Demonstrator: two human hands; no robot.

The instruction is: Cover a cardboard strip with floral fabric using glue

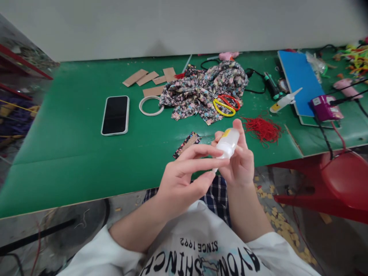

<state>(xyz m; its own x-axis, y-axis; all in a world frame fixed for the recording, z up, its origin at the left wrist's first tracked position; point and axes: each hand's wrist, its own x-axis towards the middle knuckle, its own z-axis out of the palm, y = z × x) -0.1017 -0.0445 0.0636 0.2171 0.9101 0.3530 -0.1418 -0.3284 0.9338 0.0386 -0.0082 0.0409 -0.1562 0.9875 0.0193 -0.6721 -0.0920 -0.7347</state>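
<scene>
A small white glue bottle (230, 141) with a yellow label is held over the front edge of the table, its nozzle end pointing down towards me. My right hand (243, 165) is closed around the bottle's body from the right. With the fingers of my left hand (186, 174) I grip the bottle at its white cap and nozzle. Just beyond my left hand, a cardboard strip partly wrapped in floral cloth (188, 143) lies on the table. Red-and-yellow-handled scissors (225, 105) rest on a crumpled floral fabric (204, 88) farther back.
On the green table (71, 134) are a phone (115, 115), a tape roll (140, 107), cardboard pieces (135, 78), red threads (263, 129) and a second glue bottle (283, 102). Right of these lie a blue board (299, 76), a purple device (326, 108) and cables. A red stool (345, 172) stands right.
</scene>
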